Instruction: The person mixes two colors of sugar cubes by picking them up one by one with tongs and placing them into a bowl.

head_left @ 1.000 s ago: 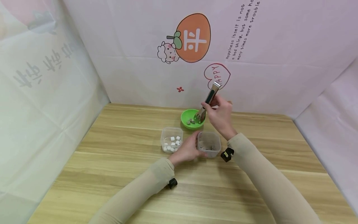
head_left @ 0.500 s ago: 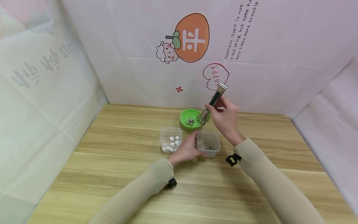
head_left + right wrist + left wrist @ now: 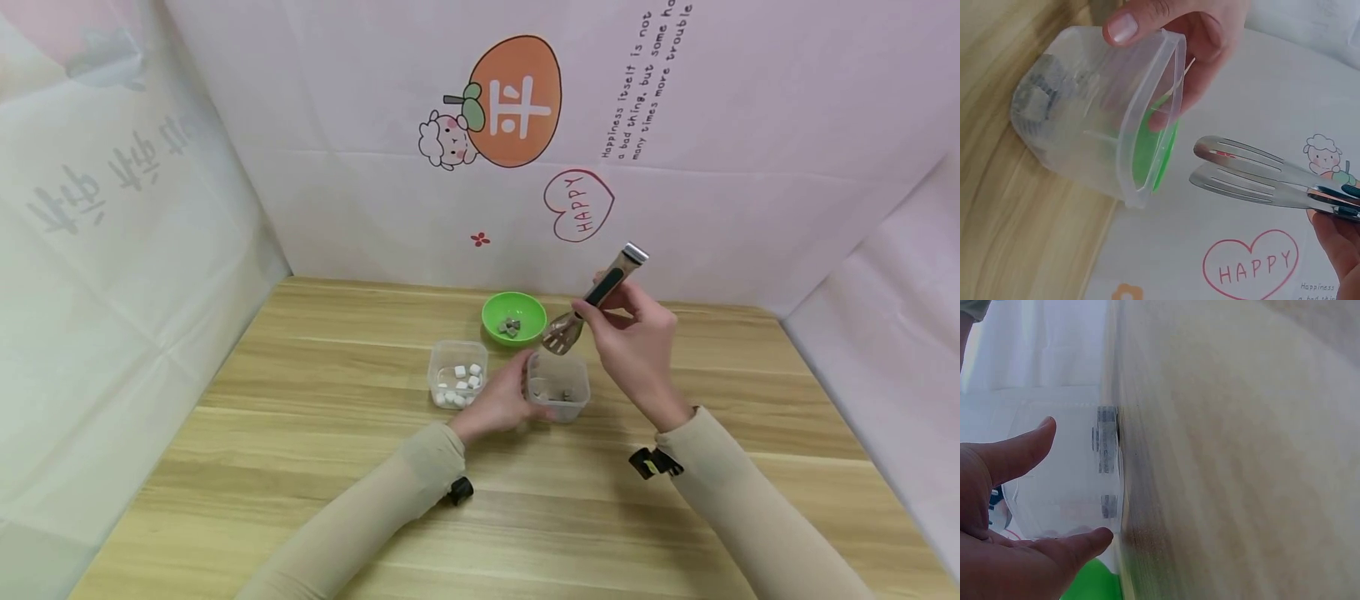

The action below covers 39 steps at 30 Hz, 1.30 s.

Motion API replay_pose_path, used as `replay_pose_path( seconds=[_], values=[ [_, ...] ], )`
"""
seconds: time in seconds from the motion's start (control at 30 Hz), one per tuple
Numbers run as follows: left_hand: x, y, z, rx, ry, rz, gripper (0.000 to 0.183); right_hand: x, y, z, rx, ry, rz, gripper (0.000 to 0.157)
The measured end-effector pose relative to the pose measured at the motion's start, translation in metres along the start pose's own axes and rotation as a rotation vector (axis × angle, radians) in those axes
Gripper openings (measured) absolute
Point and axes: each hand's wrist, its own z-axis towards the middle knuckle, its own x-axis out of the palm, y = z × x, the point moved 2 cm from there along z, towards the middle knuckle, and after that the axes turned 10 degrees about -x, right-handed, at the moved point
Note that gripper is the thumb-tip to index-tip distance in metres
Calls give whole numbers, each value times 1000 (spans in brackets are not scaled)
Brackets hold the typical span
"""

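My left hand point(image 3: 501, 404) holds the right-hand clear plastic container point(image 3: 558, 410) at its side, with thumb and fingers on two sides of it. A few grey cubes point(image 3: 1036, 103) lie on its bottom. My right hand point(image 3: 637, 342) pinches metal tongs point(image 3: 606, 283) with dark green grips, handle end up. The slotted tips hang just above the back of that container; in the right wrist view they stand slightly apart with nothing between them. Behind the containers, a green bowl point(image 3: 531, 312) holds several grey cubes point(image 3: 510, 327).
Left of my left hand stands a second clear container point(image 3: 437, 362) with several white cubes point(image 3: 460, 372). Everything rests on a wooden table point(image 3: 337, 375). A printed white cloth point(image 3: 360, 208) hangs upright behind the table's back edge, with more cloth at both sides.
My right hand has moved the tongs from inside the green bowl to the right and toward me, over the right-hand container's back. My left hand keeps its place.
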Motion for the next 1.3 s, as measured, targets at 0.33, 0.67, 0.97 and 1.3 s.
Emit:
replay_pose_path(
  seconds=[0.33,0.67,0.97,1.3],
  values=[
    [2,1,0,-12,19,-39,102,-14,6,-13,0,9,-13,34],
    [1,1,0,-1,18,-25,102,-17,2,-22,-10,68,46,26],
    [2,2,1,13,10,3,101,-6,-4,-34,-15,115,82,23],
    [0,1,0,-4,-6,37,102,8,-16,-40,53,185,79,23]
  ],
)
